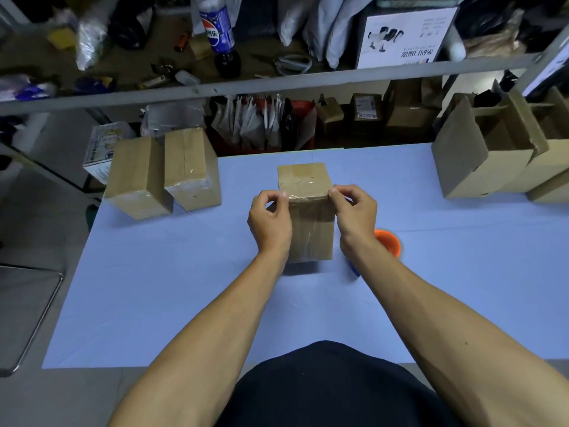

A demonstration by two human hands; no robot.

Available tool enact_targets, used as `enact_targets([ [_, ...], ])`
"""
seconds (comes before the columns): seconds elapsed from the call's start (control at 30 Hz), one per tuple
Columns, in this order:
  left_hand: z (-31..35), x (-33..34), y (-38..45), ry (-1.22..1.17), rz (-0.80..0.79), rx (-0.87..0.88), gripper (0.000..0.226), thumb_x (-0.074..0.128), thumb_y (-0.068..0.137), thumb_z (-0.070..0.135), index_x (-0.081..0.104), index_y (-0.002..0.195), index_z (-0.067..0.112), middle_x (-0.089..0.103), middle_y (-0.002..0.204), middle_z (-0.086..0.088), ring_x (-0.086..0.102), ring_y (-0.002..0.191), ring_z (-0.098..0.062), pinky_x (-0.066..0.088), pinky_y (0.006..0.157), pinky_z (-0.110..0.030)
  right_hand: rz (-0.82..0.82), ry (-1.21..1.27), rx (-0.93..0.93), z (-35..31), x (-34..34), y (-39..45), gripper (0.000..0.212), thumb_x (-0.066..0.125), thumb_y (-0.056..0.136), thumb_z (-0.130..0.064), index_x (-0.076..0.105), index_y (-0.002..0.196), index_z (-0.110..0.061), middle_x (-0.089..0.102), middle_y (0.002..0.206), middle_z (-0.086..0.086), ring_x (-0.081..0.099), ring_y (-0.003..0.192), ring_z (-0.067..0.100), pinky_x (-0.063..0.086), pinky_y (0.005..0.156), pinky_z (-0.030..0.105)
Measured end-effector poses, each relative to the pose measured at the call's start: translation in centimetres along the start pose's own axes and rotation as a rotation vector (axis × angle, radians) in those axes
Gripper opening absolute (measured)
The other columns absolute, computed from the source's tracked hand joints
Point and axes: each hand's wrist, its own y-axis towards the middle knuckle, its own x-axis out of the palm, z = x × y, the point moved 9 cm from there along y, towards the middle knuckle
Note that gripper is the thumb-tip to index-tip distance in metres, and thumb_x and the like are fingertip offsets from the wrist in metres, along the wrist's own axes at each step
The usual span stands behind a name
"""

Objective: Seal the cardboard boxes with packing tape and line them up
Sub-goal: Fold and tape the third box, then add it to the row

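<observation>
A small cardboard box point(308, 192) stands upright in the middle of the light blue table point(184, 288), with clear tape across its top and down its near face. My left hand point(269, 223) pinches the box's top left edge with curled fingers. My right hand point(354, 215) pinches the top right edge the same way. An orange tape dispenser point(389, 241) lies on the table just behind my right wrist, partly hidden. Two taped boxes, one point(138, 177) beside the other point(191, 171), stand together at the table's far left corner.
Open, unsealed cardboard boxes point(486, 149) crowd the far right of the table. A metal shelf point(246, 84) with a soda bottle point(217, 29), bags and clutter runs behind the table. A metal chair frame point(34, 318) stands at the left.
</observation>
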Motion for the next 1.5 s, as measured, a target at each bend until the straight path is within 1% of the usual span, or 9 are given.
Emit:
enact_targets([
  [0.2, -0.7, -0.6, -0.5, 0.008, 0.044, -0.002, 0.016, 0.065, 0.091, 0.016, 0.058, 0.077, 0.019, 0.064, 0.079, 0.004, 0.058, 0.071, -0.007, 0.042, 0.058, -0.006, 0.025, -0.080, -0.020, 0.2, 0.3, -0.8, 0.009, 0.066, 0.084, -0.011, 0.069, 0.076, -0.011, 0.070, 0.075, -0.012, 0.064, 0.075, 0.005, 0.054, 0.076, 0.031],
  [0.4, -1.6, -1.0, -1.8, 0.035, 0.068, -0.036, 0.021, 0.060, 0.085, 0.010, 0.049, 0.073, 0.025, 0.057, 0.074, 0.009, 0.054, 0.066, 0.003, 0.040, 0.059, -0.010, 0.046, -0.186, -0.086, 0.3, -0.3, -2.4, 0.006, 0.064, 0.079, -0.012, 0.064, 0.077, -0.018, 0.067, 0.072, -0.018, 0.060, 0.070, -0.004, 0.045, 0.069, 0.015],
  [0.57, -4.0, -0.1, -2.5, -0.028, -0.072, -0.184, 0.026, 0.052, 0.094, 0.015, 0.056, 0.119, 0.020, 0.062, 0.112, 0.006, 0.059, 0.102, -0.007, 0.043, 0.078, -0.009, -0.031, -0.119, 0.001, 1.8, -0.8, -3.3, 0.031, 0.060, 0.085, -0.006, 0.059, 0.115, -0.014, 0.066, 0.092, 0.002, 0.063, 0.087, 0.014, 0.051, 0.082, 0.024],
  [0.67, -5.1, 1.5, -3.8, 0.032, -0.285, -0.170, 0.044, 0.054, 0.094, 0.031, 0.048, 0.138, 0.025, 0.062, 0.128, 0.007, 0.059, 0.115, -0.009, 0.047, 0.094, -0.024, -0.140, -0.220, 0.000, 2.5, 0.0, -4.3, 0.032, 0.059, 0.089, -0.015, 0.062, 0.120, -0.016, 0.066, 0.107, 0.002, 0.061, 0.098, 0.015, 0.051, 0.088, 0.034],
  [0.83, -5.3, 2.1, -4.7, 0.040, -0.390, -0.101, 0.042, 0.051, 0.089, 0.046, 0.049, 0.130, 0.038, 0.067, 0.108, 0.029, 0.063, 0.097, 0.006, 0.047, 0.080, -0.010, -0.258, -0.346, -0.141, 2.3, 1.3, -5.5, 0.042, 0.072, 0.084, -0.042, 0.058, 0.120, -0.024, 0.065, 0.112, -0.002, 0.059, 0.108, 0.020, 0.049, 0.093, 0.043],
  [1.0, -5.7, 2.1, -4.1, 0.113, -0.359, -0.113, 0.057, 0.035, 0.091, 0.048, 0.047, 0.144, 0.032, 0.065, 0.122, 0.010, 0.061, 0.108, -0.012, 0.046, 0.093, -0.025, -0.240, -0.280, -0.193, 1.6, 1.0, -5.2, 0.023, 0.059, 0.097, -0.026, 0.062, 0.120, -0.025, 0.069, 0.104, -0.014, 0.063, 0.101, 0.008, 0.050, 0.088, 0.033],
  [1.07, -6.0, 2.2, -3.9, 0.073, -0.381, -0.126, 0.058, 0.037, 0.091, 0.047, 0.047, 0.146, 0.029, 0.064, 0.128, 0.007, 0.060, 0.115, -0.013, 0.046, 0.101, -0.029, -0.242, -0.242, -0.126, 2.3, 0.5, -5.0, 0.028, 0.054, 0.099, -0.027, 0.062, 0.126, -0.030, 0.070, 0.107, -0.016, 0.062, 0.103, 0.003, 0.048, 0.088, 0.026],
  [1.4, -6.4, 2.6, -4.1, -0.125, -0.417, -0.209, 0.044, 0.034, 0.109, 0.023, 0.038, 0.152, 0.015, 0.050, 0.148, 0.001, 0.046, 0.136, -0.012, 0.033, 0.117, -0.030, -0.380, -0.134, 0.094, 3.9, 0.4, -4.9, 0.045, 0.040, 0.107, -0.028, 0.039, 0.151, -0.023, 0.044, 0.151, -0.010, 0.038, 0.140, 0.005, 0.024, 0.121, 0.038],
  [1.5, -5.5, 1.9, -3.4, -0.071, -0.379, -0.254, 0.037, 0.035, 0.107, 0.026, 0.059, 0.135, 0.018, 0.064, 0.132, 0.001, 0.057, 0.125, -0.016, 0.041, 0.112, -0.036, -0.476, -0.197, 0.071, 3.9, 0.9, -5.5, 0.065, 0.053, 0.100, -0.043, 0.023, 0.156, -0.033, 0.037, 0.155, -0.014, 0.034, 0.141, 0.001, 0.024, 0.121, 0.037],
])
